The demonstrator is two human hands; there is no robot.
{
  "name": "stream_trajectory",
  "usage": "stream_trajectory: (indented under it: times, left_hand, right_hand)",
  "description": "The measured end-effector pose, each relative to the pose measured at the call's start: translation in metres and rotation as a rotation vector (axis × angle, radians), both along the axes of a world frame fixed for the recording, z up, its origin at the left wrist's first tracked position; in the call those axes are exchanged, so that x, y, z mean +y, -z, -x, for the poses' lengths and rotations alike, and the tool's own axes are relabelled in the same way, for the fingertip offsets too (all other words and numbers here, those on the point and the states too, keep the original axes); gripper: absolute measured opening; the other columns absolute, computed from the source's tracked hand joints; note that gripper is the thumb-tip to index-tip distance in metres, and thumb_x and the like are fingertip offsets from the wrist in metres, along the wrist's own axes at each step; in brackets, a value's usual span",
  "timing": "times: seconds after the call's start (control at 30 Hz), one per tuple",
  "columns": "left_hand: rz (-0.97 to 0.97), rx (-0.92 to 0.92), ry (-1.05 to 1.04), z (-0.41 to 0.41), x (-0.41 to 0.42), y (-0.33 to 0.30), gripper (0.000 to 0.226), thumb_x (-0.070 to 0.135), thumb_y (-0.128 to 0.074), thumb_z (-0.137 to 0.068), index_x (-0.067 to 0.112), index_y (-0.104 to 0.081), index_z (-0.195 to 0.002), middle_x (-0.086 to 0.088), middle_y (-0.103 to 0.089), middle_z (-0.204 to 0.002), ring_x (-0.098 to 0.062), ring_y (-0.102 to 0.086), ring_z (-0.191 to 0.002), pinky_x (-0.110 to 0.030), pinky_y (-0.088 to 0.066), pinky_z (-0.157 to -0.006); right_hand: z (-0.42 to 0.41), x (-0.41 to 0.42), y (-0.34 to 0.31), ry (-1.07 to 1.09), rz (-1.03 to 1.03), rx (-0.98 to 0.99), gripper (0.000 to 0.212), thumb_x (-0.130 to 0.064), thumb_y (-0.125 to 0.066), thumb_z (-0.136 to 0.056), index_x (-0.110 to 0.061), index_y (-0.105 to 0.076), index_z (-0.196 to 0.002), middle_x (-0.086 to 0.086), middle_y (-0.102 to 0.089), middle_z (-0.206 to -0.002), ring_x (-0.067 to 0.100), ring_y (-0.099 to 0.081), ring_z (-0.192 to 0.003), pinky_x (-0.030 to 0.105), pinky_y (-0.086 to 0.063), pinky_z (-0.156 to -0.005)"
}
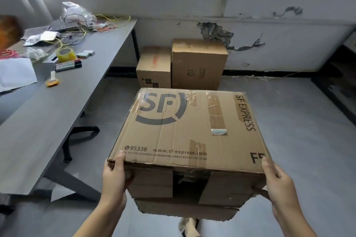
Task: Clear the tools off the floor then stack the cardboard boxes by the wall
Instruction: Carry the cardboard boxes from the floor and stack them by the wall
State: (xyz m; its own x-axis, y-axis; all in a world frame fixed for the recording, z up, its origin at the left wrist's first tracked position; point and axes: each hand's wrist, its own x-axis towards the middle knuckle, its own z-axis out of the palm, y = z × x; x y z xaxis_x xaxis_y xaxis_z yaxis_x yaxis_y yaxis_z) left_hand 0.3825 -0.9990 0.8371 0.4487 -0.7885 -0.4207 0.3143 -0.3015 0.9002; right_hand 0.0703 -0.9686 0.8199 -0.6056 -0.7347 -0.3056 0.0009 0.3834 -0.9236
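Observation:
I carry a large cardboard box [185,132] printed with an SF Express logo, held off the floor in front of me. My left hand [115,177] grips its near left corner, thumb on the top face. My right hand [277,181] grips the near right corner in the same way. The box's near flaps hang open below. Two smaller cardboard boxes stand side by side on the floor against the wall beyond it: a lower one [154,67] on the left and a taller one [198,63] on the right.
A long grey table [57,113] runs along the left, holding wires, a tape roll [65,55], markers and paper. A chair base [77,136] sits under it. Dark furniture [339,75] lines the right wall. Grey floor [298,121] lies to the right of the boxes.

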Motion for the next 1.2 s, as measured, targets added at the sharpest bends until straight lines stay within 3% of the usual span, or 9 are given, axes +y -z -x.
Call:
stream_trajectory:
  times: [0.13, 0.37, 0.47, 0.67, 0.77, 0.93, 1.0, 1.13, 1.2]
  left_hand:
    - [-0.007, 0.018, -0.050, 0.014, -0.094, 0.004, 0.021, 0.032, -0.046, -0.097, 0.014, -0.049, -0.109, 0.003, -0.059, -0.094, -0.007, -0.054, -0.084, -0.043, -0.045, -0.089]
    - [-0.018, 0.033, -0.105, 0.028, -0.252, 0.000, 0.014, 0.031, -0.046, -0.097, 0.020, -0.050, -0.089, 0.003, -0.060, -0.091, -0.007, -0.055, -0.081, -0.039, -0.045, -0.080]
    - [-0.026, 0.043, -0.108, 0.024, -0.324, 0.005, 0.013, 0.030, -0.047, -0.097, 0.022, -0.050, -0.088, 0.003, -0.060, -0.091, -0.008, -0.055, -0.080, -0.040, -0.045, -0.084]
    - [0.004, 0.035, -0.077, -0.002, -0.474, 0.012, 0.021, 0.029, -0.048, -0.097, 0.014, -0.049, -0.111, 0.002, -0.062, -0.096, -0.008, -0.057, -0.085, -0.043, -0.045, -0.094]
    - [0.011, 0.020, -0.042, -0.013, -0.546, 0.003, 0.023, 0.029, -0.048, -0.097, 0.012, -0.048, -0.112, 0.001, -0.062, -0.097, -0.007, -0.056, -0.084, -0.045, -0.045, -0.096]
    - [0.043, 0.016, 0.033, -0.013, -0.651, -0.004, 0.019, 0.030, -0.048, -0.097, 0.014, -0.048, -0.107, 0.001, -0.061, -0.098, -0.008, -0.056, -0.084, -0.039, -0.048, -0.083]
    - [0.046, 0.024, 0.056, -0.006, -0.691, -0.005, 0.017, 0.031, -0.048, -0.097, 0.016, -0.049, -0.105, 0.000, -0.062, -0.099, -0.012, -0.059, -0.088, -0.036, -0.049, -0.075]
    - [0.050, 0.026, 0.075, 0.014, -0.775, 0.005, 0.016, 0.036, -0.051, -0.096, 0.023, -0.051, -0.104, -0.007, -0.062, -0.116, -0.028, -0.060, -0.105, -0.050, -0.047, -0.090]
    - [0.054, 0.031, 0.067, 0.032, -0.819, 0.010, 0.016, 0.037, -0.051, -0.095, 0.023, -0.051, -0.103, -0.007, -0.062, -0.117, -0.030, -0.059, -0.106, -0.051, -0.047, -0.088]
  right_hand:
    - [0.018, -0.104, 0.002, -0.041, -0.012, 0.003, 0.041, -0.042, -0.048, -0.094, -0.014, -0.058, -0.121, 0.006, -0.064, -0.103, 0.026, -0.057, -0.096, 0.046, -0.054, -0.082]
    - [0.035, -0.285, -0.013, -0.114, -0.002, 0.016, 0.037, -0.043, -0.048, -0.094, -0.017, -0.059, -0.117, 0.002, -0.065, -0.100, 0.026, -0.059, -0.097, 0.048, -0.053, -0.084]
    - [0.031, -0.354, -0.009, -0.112, 0.005, 0.029, 0.038, -0.045, -0.050, -0.093, -0.018, -0.062, -0.117, 0.000, -0.067, -0.101, 0.024, -0.061, -0.097, 0.051, -0.052, -0.087]
    - [0.011, -0.488, -0.001, -0.067, 0.019, 0.027, 0.028, -0.043, -0.051, -0.093, -0.023, -0.063, -0.109, -0.003, -0.068, -0.097, 0.025, -0.061, -0.097, 0.052, -0.052, -0.087]
    - [0.001, -0.550, -0.008, -0.047, 0.020, 0.011, 0.027, -0.042, -0.052, -0.093, -0.023, -0.063, -0.108, -0.001, -0.068, -0.098, 0.026, -0.061, -0.098, 0.051, -0.051, -0.089]
    - [0.006, -0.639, -0.016, -0.021, 0.050, 0.011, 0.027, -0.040, -0.052, -0.094, -0.023, -0.063, -0.112, -0.001, -0.068, -0.101, 0.022, -0.062, -0.098, 0.041, -0.052, -0.085]
    - [0.015, -0.677, -0.018, -0.024, 0.055, 0.029, 0.031, -0.041, -0.052, -0.093, -0.020, -0.064, -0.113, -0.001, -0.068, -0.101, 0.022, -0.062, -0.099, 0.043, -0.051, -0.088]
    - [0.043, -0.761, -0.019, -0.043, 0.084, 0.087, 0.027, -0.040, -0.052, -0.093, -0.025, -0.065, -0.112, -0.004, -0.069, -0.102, 0.022, -0.062, -0.102, 0.047, -0.049, -0.094]
    - [0.061, -0.806, -0.020, -0.057, 0.113, 0.099, 0.023, -0.038, -0.052, -0.094, -0.029, -0.064, -0.110, -0.006, -0.068, -0.100, 0.020, -0.062, -0.102, 0.044, -0.048, -0.095]
